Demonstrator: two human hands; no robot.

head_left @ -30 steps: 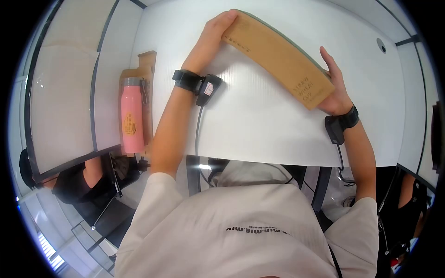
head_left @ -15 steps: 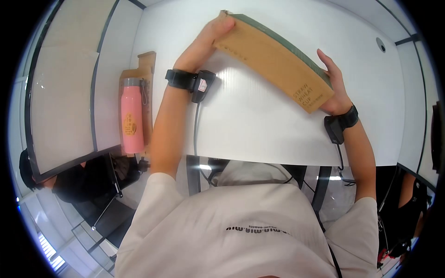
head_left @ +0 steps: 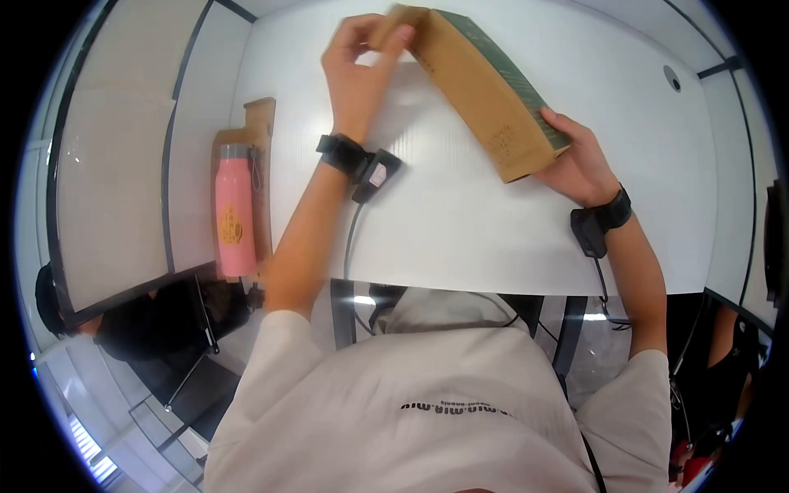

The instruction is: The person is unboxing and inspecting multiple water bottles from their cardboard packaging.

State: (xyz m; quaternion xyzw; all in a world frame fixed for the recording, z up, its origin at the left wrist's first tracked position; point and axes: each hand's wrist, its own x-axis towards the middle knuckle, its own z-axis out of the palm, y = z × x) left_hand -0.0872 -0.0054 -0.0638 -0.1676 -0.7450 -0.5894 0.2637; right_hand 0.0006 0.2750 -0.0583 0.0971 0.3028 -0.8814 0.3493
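Note:
A long brown cardboard box [head_left: 477, 99] with a dark green side is held slantwise above the white table. My right hand [head_left: 582, 160] grips its near right end, with the thumb on the green side and the other fingers underneath, partly hidden. At the far end, my left hand [head_left: 357, 70] pinches a brown end flap [head_left: 399, 25] between thumb and fingers. The flap stands out from the box and is slightly blurred. Whatever is inside the box cannot be seen.
A pink bottle [head_left: 235, 209] with a grey cap lies at the table's left edge on brown cardboard [head_left: 261, 123]. White partitions [head_left: 123, 148] border the table [head_left: 444, 222]. A round cable hole [head_left: 672, 78] is at the back right. Cables hang from both wrist straps.
The box has turned steeper, and its near end has moved left. My left hand has shifted from the box's end to the flap, which now sticks out. My right hand has moved slightly left.

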